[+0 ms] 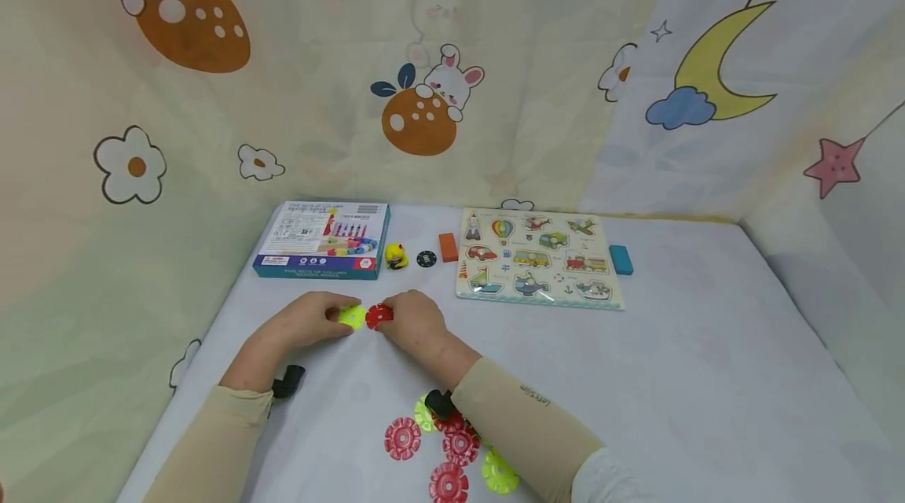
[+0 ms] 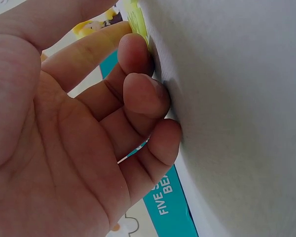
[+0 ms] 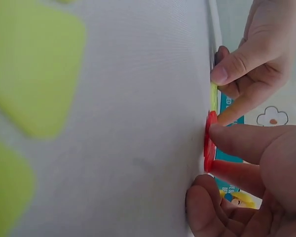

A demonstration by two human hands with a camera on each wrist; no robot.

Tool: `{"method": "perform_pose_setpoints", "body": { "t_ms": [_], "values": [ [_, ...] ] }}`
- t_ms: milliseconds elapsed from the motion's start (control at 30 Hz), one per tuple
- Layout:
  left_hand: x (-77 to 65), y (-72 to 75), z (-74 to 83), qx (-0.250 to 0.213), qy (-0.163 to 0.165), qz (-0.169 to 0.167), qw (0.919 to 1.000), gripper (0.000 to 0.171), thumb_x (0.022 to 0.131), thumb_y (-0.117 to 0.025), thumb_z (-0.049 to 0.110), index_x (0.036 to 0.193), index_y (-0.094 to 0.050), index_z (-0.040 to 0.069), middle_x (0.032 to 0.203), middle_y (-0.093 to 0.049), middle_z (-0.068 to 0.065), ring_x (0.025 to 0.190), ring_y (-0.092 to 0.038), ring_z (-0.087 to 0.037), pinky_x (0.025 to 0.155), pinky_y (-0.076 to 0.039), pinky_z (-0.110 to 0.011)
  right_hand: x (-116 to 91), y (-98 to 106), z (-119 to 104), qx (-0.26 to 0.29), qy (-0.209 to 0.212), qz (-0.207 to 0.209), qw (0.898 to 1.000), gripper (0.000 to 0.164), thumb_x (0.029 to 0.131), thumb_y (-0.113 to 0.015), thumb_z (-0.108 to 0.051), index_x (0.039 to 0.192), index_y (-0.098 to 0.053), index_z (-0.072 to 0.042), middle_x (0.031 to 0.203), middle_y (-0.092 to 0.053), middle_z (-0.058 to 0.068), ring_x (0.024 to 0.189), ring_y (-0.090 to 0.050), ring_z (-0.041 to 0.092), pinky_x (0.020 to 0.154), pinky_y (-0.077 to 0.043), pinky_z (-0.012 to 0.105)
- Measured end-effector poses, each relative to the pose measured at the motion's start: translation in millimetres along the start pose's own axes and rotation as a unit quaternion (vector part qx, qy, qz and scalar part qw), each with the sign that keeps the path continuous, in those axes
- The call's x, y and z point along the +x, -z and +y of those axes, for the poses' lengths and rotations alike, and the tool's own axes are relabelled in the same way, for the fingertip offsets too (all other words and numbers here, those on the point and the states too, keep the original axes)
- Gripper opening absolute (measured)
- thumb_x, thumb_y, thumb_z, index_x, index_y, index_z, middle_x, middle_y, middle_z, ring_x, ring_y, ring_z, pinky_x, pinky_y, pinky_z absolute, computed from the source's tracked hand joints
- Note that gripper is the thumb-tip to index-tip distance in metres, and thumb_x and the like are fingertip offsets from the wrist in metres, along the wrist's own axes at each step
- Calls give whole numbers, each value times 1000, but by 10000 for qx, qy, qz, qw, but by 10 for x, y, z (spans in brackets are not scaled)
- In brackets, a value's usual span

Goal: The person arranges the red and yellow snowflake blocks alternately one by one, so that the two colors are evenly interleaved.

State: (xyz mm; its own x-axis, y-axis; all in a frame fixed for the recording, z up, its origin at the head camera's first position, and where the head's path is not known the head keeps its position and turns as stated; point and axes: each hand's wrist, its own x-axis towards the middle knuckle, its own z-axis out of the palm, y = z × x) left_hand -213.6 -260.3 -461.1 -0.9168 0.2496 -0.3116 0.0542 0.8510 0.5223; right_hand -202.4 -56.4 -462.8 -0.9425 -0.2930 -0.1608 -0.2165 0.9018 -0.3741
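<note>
My left hand [image 1: 305,321] pinches a yellow-green flower-shaped plastic disc [image 1: 352,317] by its edges, between thumb and index finger. Just right of it, my right hand [image 1: 419,322] grips a red flower-shaped disc [image 1: 378,316] the same way. Both discs lie low at the tabletop, their facing edges meeting or nearly so. The right wrist view has the red disc [image 3: 210,143] edge-on between finger and thumb, in line with the yellow-green one [image 3: 213,96]. In the left wrist view, the other fingers [image 2: 145,96] of the left hand curl against the white cloth.
Several loose red discs [image 1: 402,438] and yellow-green discs [image 1: 500,473] lie near the right forearm. Along the back stand a boxed bead set [image 1: 321,240], a yellow figurine [image 1: 396,255], a black round chip [image 1: 426,258], an orange block [image 1: 448,247], a picture puzzle board [image 1: 540,259] and a blue block [image 1: 621,259].
</note>
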Motion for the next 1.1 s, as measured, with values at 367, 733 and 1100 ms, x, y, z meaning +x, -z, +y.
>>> {"method": "perform_pose_setpoints", "body": {
  "t_ms": [367,733,1100],
  "values": [
    [-13,9,27,-29,54,-47,10000,56,78,-76,34,130,-59,24,84,-53,-4,86,-48,-20,67,-42,-32,-36,32,19,-193,32,18,9998,43,85,-68,-40,124,-64,-21,105,-63,-2,85,-50,11,73,-45,24],
    [-16,-5,83,7,11,27,10000,55,78,-76,33,130,-59,22,87,-55,-4,88,-49,-21,70,-44,-34,0,1,62,-71,96,14,9999,44,85,-68,-42,124,-64,-24,107,-63,-2,87,-51,10,74,-46,25],
    [28,-214,317,27,-264,361,9990,51,82,-74,28,129,-59,20,91,-59,-1,86,-49,-19,71,-45,-32,-8,-3,86,93,128,249,9996,44,82,-72,-40,122,-66,-22,107,-64,-1,90,-54,11,74,-47,24]
  ]
}}
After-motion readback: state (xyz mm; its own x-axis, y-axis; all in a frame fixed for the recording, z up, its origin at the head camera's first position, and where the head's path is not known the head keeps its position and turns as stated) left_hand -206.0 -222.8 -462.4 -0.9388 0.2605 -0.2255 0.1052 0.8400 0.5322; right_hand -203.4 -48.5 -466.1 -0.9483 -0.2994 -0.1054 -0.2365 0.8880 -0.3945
